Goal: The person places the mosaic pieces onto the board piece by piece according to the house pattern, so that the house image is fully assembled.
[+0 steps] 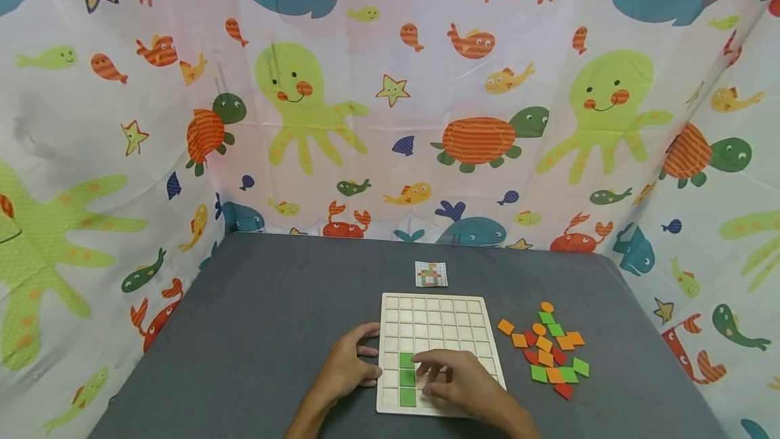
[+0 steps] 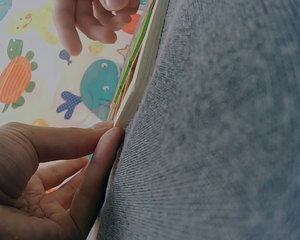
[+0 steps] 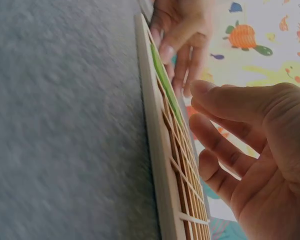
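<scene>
A pale wooden grid board [image 1: 439, 303] lies flat on the grey table. Three green square tiles [image 1: 407, 378] fill neighbouring cells in one column, in its lower left part. At the left edge of the board is my left hand [image 1: 347, 368]; in the left wrist view its thumb [image 2: 72, 140] and a finger meet at the rim and pinch it. My right hand [image 1: 457, 378] hovers over the board just right of the green tiles. Its fingers [image 3: 217, 140] are loosely bent, and no tile shows between them in the right wrist view.
Right of the board lie scattered orange, green and red pieces, including orange squares [image 1: 545, 358], green tiles [image 1: 581, 366], red pieces [image 1: 563, 391] and orange rounds [image 1: 547, 306]. A small card with a coloured grid pattern [image 1: 430, 274] lies behind the board. A sea-animal curtain [image 1: 390, 100] surrounds the table.
</scene>
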`<state>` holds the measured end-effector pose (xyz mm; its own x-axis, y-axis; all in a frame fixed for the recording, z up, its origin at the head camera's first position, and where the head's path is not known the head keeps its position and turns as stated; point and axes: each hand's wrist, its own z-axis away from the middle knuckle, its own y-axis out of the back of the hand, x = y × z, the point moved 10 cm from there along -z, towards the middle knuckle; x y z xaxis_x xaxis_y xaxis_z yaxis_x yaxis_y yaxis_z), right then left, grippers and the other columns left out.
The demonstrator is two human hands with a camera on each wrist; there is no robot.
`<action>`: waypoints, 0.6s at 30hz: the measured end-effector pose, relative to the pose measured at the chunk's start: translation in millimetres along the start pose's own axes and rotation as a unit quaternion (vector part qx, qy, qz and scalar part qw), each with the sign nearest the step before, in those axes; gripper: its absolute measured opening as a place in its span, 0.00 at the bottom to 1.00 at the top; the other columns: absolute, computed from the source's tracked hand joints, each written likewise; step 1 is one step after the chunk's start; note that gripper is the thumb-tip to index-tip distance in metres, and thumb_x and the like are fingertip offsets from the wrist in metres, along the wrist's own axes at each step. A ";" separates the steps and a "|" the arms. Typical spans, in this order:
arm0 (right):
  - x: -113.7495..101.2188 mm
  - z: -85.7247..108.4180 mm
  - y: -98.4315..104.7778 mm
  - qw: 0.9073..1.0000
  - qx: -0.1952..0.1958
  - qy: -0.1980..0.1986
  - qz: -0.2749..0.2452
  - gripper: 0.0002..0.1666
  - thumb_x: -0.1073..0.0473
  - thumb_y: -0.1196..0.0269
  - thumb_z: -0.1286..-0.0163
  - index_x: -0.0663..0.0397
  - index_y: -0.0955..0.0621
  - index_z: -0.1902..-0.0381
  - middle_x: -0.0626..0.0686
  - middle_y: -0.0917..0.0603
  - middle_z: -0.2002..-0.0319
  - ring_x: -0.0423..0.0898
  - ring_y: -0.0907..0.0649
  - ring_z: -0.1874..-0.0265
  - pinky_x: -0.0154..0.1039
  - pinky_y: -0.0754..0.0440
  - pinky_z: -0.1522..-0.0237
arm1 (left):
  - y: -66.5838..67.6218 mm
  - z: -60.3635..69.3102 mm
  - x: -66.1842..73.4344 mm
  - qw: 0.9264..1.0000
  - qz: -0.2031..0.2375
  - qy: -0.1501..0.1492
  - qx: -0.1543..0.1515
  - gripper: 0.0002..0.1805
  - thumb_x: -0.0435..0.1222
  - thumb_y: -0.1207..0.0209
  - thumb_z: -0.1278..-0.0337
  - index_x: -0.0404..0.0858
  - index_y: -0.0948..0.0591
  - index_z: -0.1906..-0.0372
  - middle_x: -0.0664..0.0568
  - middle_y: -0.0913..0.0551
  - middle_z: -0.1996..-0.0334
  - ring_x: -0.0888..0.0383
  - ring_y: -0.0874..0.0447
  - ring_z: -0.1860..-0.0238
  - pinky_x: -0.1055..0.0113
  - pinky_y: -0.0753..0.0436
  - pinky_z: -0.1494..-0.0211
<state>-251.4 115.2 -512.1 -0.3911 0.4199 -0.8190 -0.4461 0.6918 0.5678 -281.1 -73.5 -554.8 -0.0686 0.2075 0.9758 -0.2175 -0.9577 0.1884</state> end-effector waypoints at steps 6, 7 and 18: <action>6.0 2.9 15.1 0.999 0.026 -0.018 0.020 0.24 0.60 0.24 0.33 0.53 0.14 0.40 0.46 0.10 0.57 0.34 0.16 0.62 0.33 0.16 0.62 | 0.7 0.6 1.2 1.000 0.000 0.002 0.002 0.46 0.14 0.29 0.59 0.34 0.25 0.27 0.38 0.23 0.32 0.47 0.15 0.47 0.57 0.08 0.70; 7.5 3.3 17.8 0.999 0.030 -0.024 0.023 0.23 0.59 0.24 0.33 0.52 0.14 0.40 0.45 0.10 0.57 0.34 0.16 0.62 0.32 0.17 0.62 | 0.8 0.7 1.4 1.000 -0.001 0.001 0.002 0.46 0.14 0.29 0.59 0.34 0.25 0.27 0.38 0.23 0.32 0.47 0.15 0.47 0.56 0.08 0.70; 20.4 15.6 50.2 0.994 0.096 -0.035 0.038 0.25 0.62 0.25 0.33 0.55 0.15 0.38 0.51 0.10 0.57 0.36 0.15 0.62 0.34 0.15 0.63 | 0.8 -0.5 1.0 1.000 -0.004 -0.004 0.003 0.46 0.14 0.29 0.60 0.34 0.24 0.28 0.38 0.22 0.32 0.47 0.16 0.47 0.57 0.08 0.70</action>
<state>-269.2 167.7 -501.6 -0.3575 0.5103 -0.7821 -0.2529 0.7533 0.6071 -281.9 -74.0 -553.8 -0.0601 0.2129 0.9752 -0.2121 -0.9574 0.1959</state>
